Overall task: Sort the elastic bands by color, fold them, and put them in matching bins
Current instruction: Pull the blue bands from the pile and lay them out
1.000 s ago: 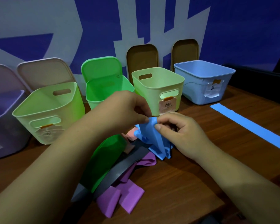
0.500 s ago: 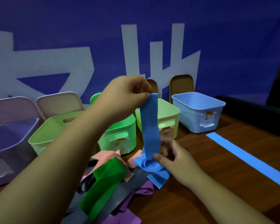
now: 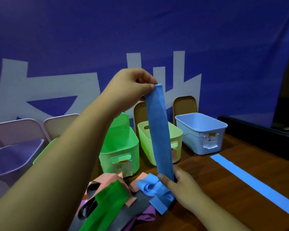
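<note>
Between the raised left hand [image 3: 132, 87] and lower right hand [image 3: 178, 184], both pinching it, stretches the blue band [image 3: 159, 130].

Blue backdrop [image 3: 57, 30] (white lettering) behind a wooden table [image 3: 257, 155]; light seems dim.

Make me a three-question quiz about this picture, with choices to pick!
1. Where does the pale blue plastic bin stand in the row?
A. right end
B. left end
C. middle

2. What colour is the long flat elastic band stretched between the two hands?
A. purple
B. blue
C. green

3. How does the left hand hold the band's top end?
A. flat on an open palm
B. not touching it
C. pinched by thumb and fingers

Answers:
1 A: nothing in the row stands to its right.
2 B: the strip is plainly blue.
3 C: the thumb presses the top edge, while the right hand grips the bottom.
</note>
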The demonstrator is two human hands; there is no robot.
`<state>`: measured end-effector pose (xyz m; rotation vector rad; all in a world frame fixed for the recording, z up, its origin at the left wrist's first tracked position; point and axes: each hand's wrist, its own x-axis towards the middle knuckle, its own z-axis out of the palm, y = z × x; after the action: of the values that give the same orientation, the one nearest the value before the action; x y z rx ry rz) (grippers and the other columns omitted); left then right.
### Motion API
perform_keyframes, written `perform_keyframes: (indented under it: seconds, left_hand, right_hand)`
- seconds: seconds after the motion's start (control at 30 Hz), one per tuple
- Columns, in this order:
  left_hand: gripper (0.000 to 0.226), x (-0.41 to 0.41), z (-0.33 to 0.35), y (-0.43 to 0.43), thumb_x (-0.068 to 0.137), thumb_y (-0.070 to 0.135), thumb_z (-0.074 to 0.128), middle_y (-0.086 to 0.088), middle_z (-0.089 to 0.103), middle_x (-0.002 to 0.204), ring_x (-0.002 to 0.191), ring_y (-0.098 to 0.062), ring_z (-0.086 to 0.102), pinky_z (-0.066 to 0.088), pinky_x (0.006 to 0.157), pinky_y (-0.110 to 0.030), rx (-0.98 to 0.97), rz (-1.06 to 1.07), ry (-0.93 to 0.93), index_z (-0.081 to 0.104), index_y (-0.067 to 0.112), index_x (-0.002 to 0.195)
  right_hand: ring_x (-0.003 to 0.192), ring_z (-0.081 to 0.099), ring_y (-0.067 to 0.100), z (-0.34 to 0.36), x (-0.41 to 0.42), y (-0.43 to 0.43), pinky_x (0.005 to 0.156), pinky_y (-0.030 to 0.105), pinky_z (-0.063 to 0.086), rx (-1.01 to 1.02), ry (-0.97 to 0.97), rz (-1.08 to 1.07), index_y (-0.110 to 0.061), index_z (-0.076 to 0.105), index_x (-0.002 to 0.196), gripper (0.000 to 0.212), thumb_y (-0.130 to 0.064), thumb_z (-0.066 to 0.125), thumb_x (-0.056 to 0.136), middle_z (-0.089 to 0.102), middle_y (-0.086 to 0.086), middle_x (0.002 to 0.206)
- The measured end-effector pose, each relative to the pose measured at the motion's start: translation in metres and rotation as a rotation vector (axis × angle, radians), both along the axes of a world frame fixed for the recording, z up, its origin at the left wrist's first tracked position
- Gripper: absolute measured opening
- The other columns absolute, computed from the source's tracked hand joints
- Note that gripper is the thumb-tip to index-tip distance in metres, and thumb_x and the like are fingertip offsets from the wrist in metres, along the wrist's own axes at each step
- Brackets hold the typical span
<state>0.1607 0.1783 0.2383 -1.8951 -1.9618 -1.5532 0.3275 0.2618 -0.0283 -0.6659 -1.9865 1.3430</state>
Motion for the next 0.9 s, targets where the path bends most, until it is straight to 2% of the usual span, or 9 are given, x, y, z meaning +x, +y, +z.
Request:
perform_keyframes:
  seconds: [0.13, 0.3, 0.43, 0.5, 0.57, 0.63, 0.7, 0.8, 0.9]
  left_hand:
    - [0.008, -0.002, 0.003, 0.006, 0.100, 0.013, 0.071, -0.004, 0.078, 0.096, 0.090, -0.015, 0.077, 0.067, 0.077, -0.031, 0.014, 0.039, -0.012, 0.078, 0.017, 0.102]
    - [0.011, -0.014, -0.003, 0.019, 0.100, 0.016, 0.069, 0.003, 0.076, 0.093, 0.086, -0.015, 0.075, 0.067, 0.075, -0.036, 0.066, 0.161, 0.027, 0.078, 0.023, 0.102]
    - [0.010, -0.022, -0.014, 0.036, 0.098, 0.022, 0.067, 0.006, 0.073, 0.094, 0.090, -0.018, 0.072, 0.065, 0.082, -0.047, 0.116, 0.254, 0.001, 0.076, 0.027, 0.100]
    - [0.010, -0.022, -0.020, 0.046, 0.097, 0.023, 0.067, 0.005, 0.073, 0.096, 0.092, -0.018, 0.071, 0.064, 0.080, -0.044, 0.111, 0.274, -0.020, 0.076, 0.026, 0.100]
    - [0.010, -0.018, -0.027, 0.059, 0.097, 0.023, 0.066, 0.004, 0.072, 0.094, 0.087, -0.019, 0.069, 0.062, 0.072, -0.039, 0.102, 0.270, -0.044, 0.075, 0.026, 0.098]
    - [0.010, -0.010, -0.036, 0.074, 0.098, 0.022, 0.065, 0.006, 0.071, 0.090, 0.077, -0.014, 0.065, 0.054, 0.062, -0.028, 0.086, 0.261, -0.048, 0.074, 0.026, 0.096]
    - [0.009, 0.002, -0.046, 0.091, 0.097, 0.021, 0.066, 0.007, 0.070, 0.088, 0.073, -0.010, 0.062, 0.046, 0.060, -0.023, 0.053, 0.260, -0.037, 0.074, 0.024, 0.098]
    - [0.007, 0.027, -0.063, 0.120, 0.095, 0.022, 0.067, 0.003, 0.072, 0.091, 0.078, -0.016, 0.066, 0.053, 0.068, -0.032, 0.013, 0.235, -0.076, 0.072, 0.026, 0.091]
    - [0.012, 0.057, -0.083, 0.148, 0.094, 0.017, 0.064, -0.005, 0.075, 0.082, 0.066, -0.025, 0.072, 0.061, 0.061, -0.038, -0.056, 0.197, -0.126, 0.070, 0.024, 0.086]
  right_hand:
    - [0.091, 0.074, 0.000, 0.002, 0.003, -0.001, 0.074, 0.016, 0.055, -0.056, -0.015, -0.033, -0.029, 0.077, 0.104, 0.007, -0.035, 0.073, 0.102, 0.080, -0.011, 0.098]
    - [0.092, 0.077, 0.006, 0.011, 0.014, 0.002, 0.071, 0.019, 0.055, -0.141, 0.015, 0.005, -0.026, 0.077, 0.112, 0.013, -0.023, 0.076, 0.100, 0.082, -0.010, 0.098]
    - [0.060, 0.063, 0.003, 0.019, 0.037, 0.008, 0.061, 0.022, 0.047, -0.073, -0.011, -0.004, -0.024, 0.075, 0.099, 0.005, -0.019, 0.075, 0.100, 0.071, -0.010, 0.069]
    - [0.061, 0.059, 0.010, 0.019, 0.056, 0.013, 0.062, 0.029, 0.045, -0.032, -0.042, -0.018, -0.023, 0.074, 0.094, 0.008, -0.026, 0.073, 0.101, 0.065, -0.003, 0.065]
    - [0.059, 0.058, 0.010, 0.021, 0.079, 0.016, 0.060, 0.025, 0.043, -0.047, -0.034, -0.073, -0.022, 0.074, 0.089, 0.019, -0.029, 0.066, 0.106, 0.064, 0.002, 0.065]
    - [0.056, 0.055, 0.010, 0.024, 0.104, 0.019, 0.055, 0.019, 0.041, -0.063, -0.013, -0.146, -0.024, 0.072, 0.083, 0.030, -0.029, 0.059, 0.109, 0.061, 0.002, 0.063]
    - [0.057, 0.055, 0.013, 0.026, 0.129, 0.023, 0.055, 0.019, 0.040, -0.039, -0.026, -0.211, -0.031, 0.071, 0.080, 0.034, -0.033, 0.056, 0.110, 0.059, 0.001, 0.062]
    - [0.055, 0.052, 0.018, 0.022, 0.165, 0.034, 0.059, 0.031, 0.041, -0.040, -0.013, -0.311, -0.030, 0.073, 0.092, 0.022, -0.028, 0.060, 0.109, 0.061, -0.003, 0.061]
    - [0.054, 0.048, 0.018, 0.022, 0.202, 0.041, 0.053, 0.033, 0.038, -0.053, 0.020, -0.403, -0.023, 0.074, 0.108, 0.010, -0.019, 0.065, 0.106, 0.067, 0.001, 0.067]
